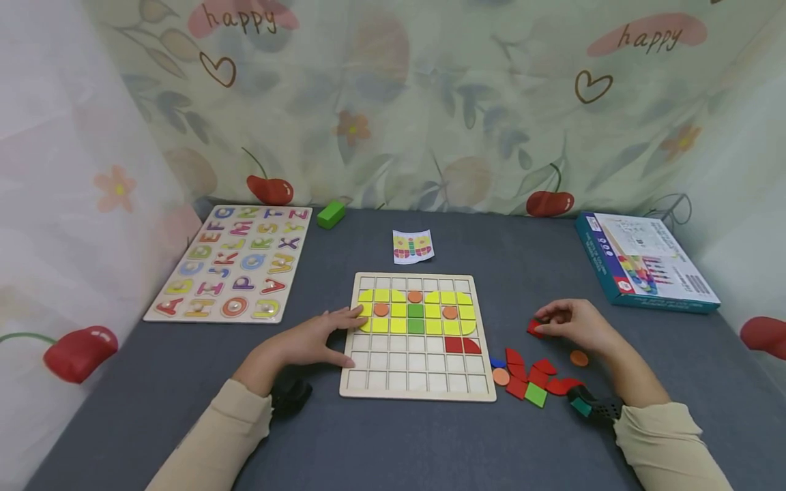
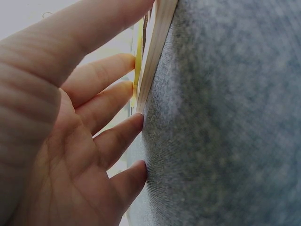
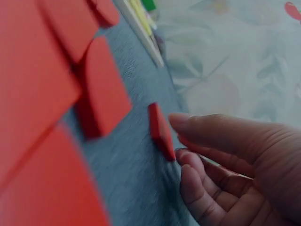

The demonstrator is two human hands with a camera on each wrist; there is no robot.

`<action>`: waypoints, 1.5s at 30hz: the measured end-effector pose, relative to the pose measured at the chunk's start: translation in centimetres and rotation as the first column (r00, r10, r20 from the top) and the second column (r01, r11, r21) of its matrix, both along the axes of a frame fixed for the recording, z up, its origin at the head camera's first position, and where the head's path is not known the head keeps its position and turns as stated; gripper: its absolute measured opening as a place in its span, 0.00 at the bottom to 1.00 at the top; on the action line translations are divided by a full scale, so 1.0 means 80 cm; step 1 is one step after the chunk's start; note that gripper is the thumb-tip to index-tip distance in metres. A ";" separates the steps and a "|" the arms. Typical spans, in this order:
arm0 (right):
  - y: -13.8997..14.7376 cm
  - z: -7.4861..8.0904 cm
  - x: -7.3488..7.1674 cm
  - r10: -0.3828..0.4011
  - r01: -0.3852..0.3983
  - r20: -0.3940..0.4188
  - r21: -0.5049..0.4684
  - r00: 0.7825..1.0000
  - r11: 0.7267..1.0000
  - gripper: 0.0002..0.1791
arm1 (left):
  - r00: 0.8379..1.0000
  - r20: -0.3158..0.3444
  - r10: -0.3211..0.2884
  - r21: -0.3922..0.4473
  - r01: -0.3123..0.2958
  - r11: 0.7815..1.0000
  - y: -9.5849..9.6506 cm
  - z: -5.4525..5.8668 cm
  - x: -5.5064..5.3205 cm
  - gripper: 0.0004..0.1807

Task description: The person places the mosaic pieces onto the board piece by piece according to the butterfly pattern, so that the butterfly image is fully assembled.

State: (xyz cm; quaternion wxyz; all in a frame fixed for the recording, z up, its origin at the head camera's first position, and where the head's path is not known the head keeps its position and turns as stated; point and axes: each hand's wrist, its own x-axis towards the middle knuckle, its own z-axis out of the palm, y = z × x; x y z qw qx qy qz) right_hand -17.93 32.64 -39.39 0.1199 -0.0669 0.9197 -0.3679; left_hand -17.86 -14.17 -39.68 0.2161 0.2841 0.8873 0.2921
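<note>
Red tile (image 1: 533,328), likely light, stiff and best taken by its edges, sits right of the grid board (image 1: 417,395), pinched by the right hand (image 1: 572,324) while the left hand (image 1: 312,338) spreads at the board's left edge

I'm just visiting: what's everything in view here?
Grid board: one, pale wood, table centre
Yellow tiles: over a dozen, yellow, on board
Green tiles: three, green, two on board, one loose
Orange discs: five, orange, three on board, two loose
Red tiles: several, red, two on board, others off
Blue tile: one, blue, beside board
Pattern card: one, multicoloured, behind board
Alphabet puzzle: one, multicoloured, left
Block: one, green, beside puzzle
Box: one, teal and white, right
Table: one, grey, underneath
Floral backdrop: one, pale, behind table
Wrist cameras: two, black, on wrists
Sleeves: two, beige, on arms
Left hand: one, touching board's left edge
Right hand: one, pinching a red tile
</note>
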 end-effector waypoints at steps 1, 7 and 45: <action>0.002 0.000 0.001 0.009 -0.009 0.001 0.008 1.000 1.000 0.21 | 1.000 0.001 0.000 0.000 0.000 1.000 0.000 0.000 0.000 0.44; 0.000 0.000 0.001 0.053 -0.053 0.021 0.022 0.998 0.998 0.20 | 1.000 0.002 0.007 -0.003 -0.007 1.000 -0.001 0.000 0.000 0.44; -0.143 0.006 -0.033 0.218 -0.178 0.150 -0.243 0.964 0.954 0.13 | 1.000 -0.003 -0.007 0.000 0.007 1.000 0.000 -0.001 -0.001 0.44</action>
